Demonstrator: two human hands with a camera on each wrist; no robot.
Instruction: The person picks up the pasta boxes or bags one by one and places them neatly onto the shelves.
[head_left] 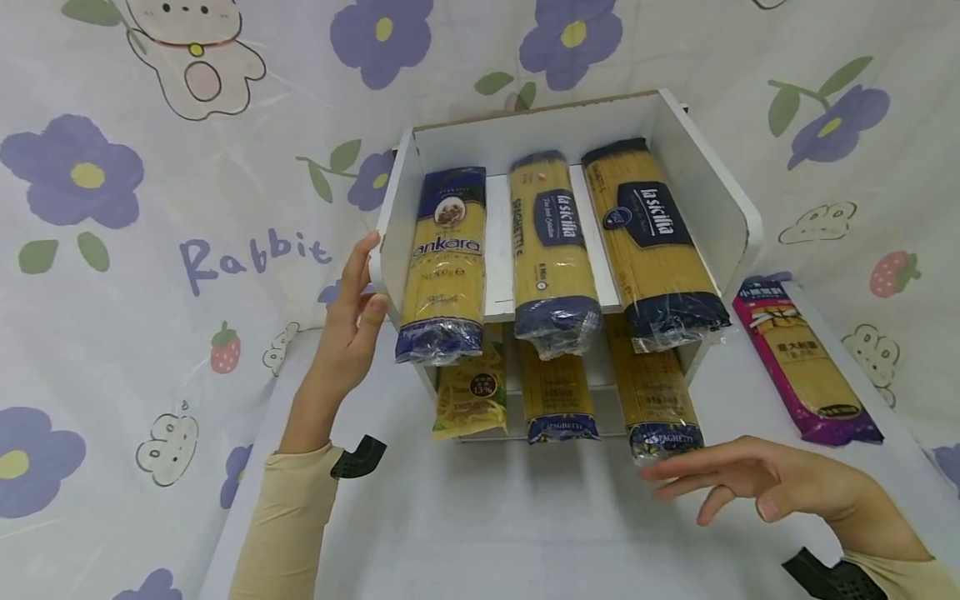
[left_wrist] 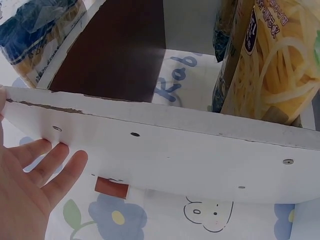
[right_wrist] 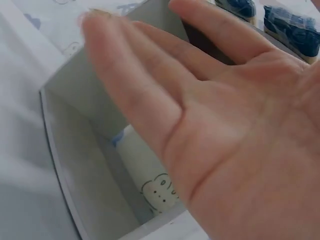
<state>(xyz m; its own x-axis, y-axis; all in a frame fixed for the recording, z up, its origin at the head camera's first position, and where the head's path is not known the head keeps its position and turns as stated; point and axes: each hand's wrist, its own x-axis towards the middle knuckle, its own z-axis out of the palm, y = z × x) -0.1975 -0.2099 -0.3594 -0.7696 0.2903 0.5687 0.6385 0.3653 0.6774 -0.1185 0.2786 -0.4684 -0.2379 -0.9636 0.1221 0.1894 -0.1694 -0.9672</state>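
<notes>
A white two-level rack point(head_left: 708, 179) holds bags of pasta. On its upper level lie an Ankara bag point(head_left: 447, 258), a La Sicilia spaghetti bag point(head_left: 555, 250) and a wider La Sicilia bag point(head_left: 651, 237). My left hand point(head_left: 341, 346) rests with extended fingers against the rack's left side panel; the left wrist view shows fingertips point(left_wrist: 77, 162) on that white board. My right hand point(head_left: 780, 483) is held palm up, fingers extended, holding nothing. Its fingertips are right by the front end of the lower right spaghetti bag point(head_left: 660, 400). In the right wrist view the palm point(right_wrist: 235, 125) hides much of the rack.
The lower level also bears a yellow noodle bag point(head_left: 472, 392) and a middle spaghetti bag point(head_left: 558, 396). A magenta-edged pasta bag point(head_left: 810, 362) lies on the white table point(head_left: 480, 517), right of the rack. A flower-printed cloth point(head_left: 247, 175) hangs behind.
</notes>
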